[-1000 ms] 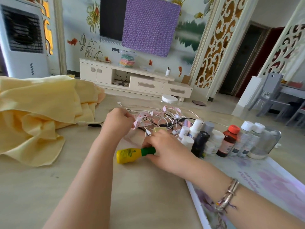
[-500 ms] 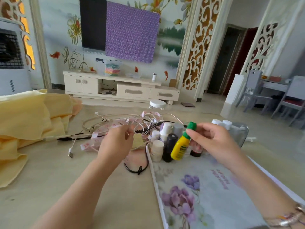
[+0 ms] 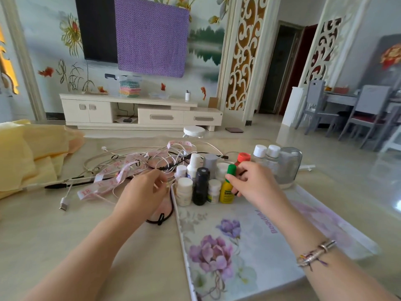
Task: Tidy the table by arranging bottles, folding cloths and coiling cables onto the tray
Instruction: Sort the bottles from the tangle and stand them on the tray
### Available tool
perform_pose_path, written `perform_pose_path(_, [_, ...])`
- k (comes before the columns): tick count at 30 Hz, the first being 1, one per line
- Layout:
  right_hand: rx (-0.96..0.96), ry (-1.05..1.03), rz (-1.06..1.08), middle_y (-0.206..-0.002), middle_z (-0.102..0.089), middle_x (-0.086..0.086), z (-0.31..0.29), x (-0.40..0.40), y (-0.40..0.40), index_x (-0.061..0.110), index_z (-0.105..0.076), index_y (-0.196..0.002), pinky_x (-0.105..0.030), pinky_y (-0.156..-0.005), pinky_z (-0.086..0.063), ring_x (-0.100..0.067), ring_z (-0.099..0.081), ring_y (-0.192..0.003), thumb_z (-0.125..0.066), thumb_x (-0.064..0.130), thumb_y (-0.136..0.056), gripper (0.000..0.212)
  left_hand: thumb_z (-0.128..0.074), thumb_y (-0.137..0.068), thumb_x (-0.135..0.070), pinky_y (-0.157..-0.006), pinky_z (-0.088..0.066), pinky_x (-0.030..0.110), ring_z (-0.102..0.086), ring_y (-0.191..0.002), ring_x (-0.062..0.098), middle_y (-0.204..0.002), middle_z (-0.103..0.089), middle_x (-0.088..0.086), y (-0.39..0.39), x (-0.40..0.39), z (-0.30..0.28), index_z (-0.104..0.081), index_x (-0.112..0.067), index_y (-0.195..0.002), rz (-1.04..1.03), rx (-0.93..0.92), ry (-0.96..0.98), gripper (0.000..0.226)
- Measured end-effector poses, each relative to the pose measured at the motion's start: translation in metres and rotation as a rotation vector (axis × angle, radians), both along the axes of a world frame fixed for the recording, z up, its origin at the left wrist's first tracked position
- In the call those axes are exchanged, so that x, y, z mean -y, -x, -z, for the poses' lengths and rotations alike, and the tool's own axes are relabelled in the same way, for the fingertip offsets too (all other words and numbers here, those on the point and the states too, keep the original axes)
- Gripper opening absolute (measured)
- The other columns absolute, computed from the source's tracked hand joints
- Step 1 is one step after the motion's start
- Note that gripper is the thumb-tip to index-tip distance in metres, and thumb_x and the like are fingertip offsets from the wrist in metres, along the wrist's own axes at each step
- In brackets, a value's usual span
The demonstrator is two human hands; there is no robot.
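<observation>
Right hand fingertips pinched round green cap of yellow bottle, upright among bottles at far left corner of floral tray; left hand loosely curled over tangled cables, grip unclear.

Yellow bottle, green cap. Black bottle. White tray, purple flower print. Pale yellow cloth at 10 o'clock. Pink tape measure, red numerals.
</observation>
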State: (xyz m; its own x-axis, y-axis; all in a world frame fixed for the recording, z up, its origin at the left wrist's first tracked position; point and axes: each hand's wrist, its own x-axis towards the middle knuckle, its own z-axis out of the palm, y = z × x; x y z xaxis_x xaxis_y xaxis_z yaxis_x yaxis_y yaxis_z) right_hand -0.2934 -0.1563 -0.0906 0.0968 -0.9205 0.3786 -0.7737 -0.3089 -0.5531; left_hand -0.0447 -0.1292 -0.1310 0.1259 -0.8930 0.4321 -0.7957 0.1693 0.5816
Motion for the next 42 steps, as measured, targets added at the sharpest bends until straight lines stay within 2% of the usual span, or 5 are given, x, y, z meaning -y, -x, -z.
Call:
perform_pose_path(10, [-0.035, -0.002, 0.080, -0.069, -0.068, 0.003, -0.012, -0.016, -0.002, 0.022, -0.039, -0.087, -0.041, -0.066, -0.055, -0.016, -0.064, -0.061, -0.071, 0.052, -0.076, 0.046, -0.057, -0.089, -0.017, -0.066, -0.048, 0.030, -0.059, -0.068, 0.008, -0.086, -0.063, -0.011, -0.002, 0.000, -0.004, -0.062, -0.026, -0.089, -0.004, -0.055, -0.036, 0.010])
perform_pose_path(17, [-0.029, 0.127, -0.026, -0.070, -0.066, 0.001, -0.077, -0.007, -0.009, 0.022, -0.053, -0.079, -0.035, -0.067, -0.056, -0.012, -0.065, -0.068, -0.062, 0.035, -0.089, 0.018, -0.058, -0.087, -0.011, -0.066, -0.044, 0.026, -0.063, -0.076, 0.016, -0.082, -0.069, -0.004, -0.011, 0.027, -0.026, -0.069, -0.023, -0.080, -0.068, -0.299, -0.043, 0.018])
perform_pose_path(25, [-0.817, -0.417, -0.316, -0.100, -0.064, 0.005, -0.096, 0.116, -0.047, 0.019, -0.068, -0.103, -0.032, -0.086, -0.053, -0.015, -0.061, -0.096, -0.063, 0.021, -0.090, 0.014, -0.051, -0.087, -0.003, -0.064, -0.046, 0.028, -0.062, -0.075, 0.021, -0.081, -0.071, 0.002, -0.010, 0.088, -0.025, -0.068, -0.018, -0.080, -0.138, -0.487, -0.038, 0.023])
perform_pose_path(35, [-1.120, -0.800, -0.412, -0.117, -0.053, -0.004, -0.057, 0.161, -0.078, 0.019, -0.046, -0.135, -0.034, -0.088, -0.050, -0.018, -0.052, -0.102, -0.056, 0.018, -0.095, 0.042, -0.060, -0.083, -0.014, -0.068, -0.050, 0.033, -0.060, -0.069, 0.012, -0.067, -0.064, -0.011, -0.006, 0.096, 0.005, -0.061, -0.034, -0.069, -0.125, -0.277, -0.027, 0.025])
perform_pose_path(42, [-1.162, -0.766, -0.386, -0.084, -0.045, 0.003, -0.040, 0.167, -0.082, 0.023, -0.039, -0.075, -0.026, -0.065, -0.043, -0.023, -0.052, -0.089, -0.055, 0.010, -0.094, 0.028, -0.059, -0.083, -0.013, -0.066, -0.049, 0.030, -0.059, -0.064, 0.010, -0.062, -0.061, -0.013, -0.006, 0.095, 0.006, -0.060, -0.032, -0.068, -0.119, -0.296, -0.017, 0.024])
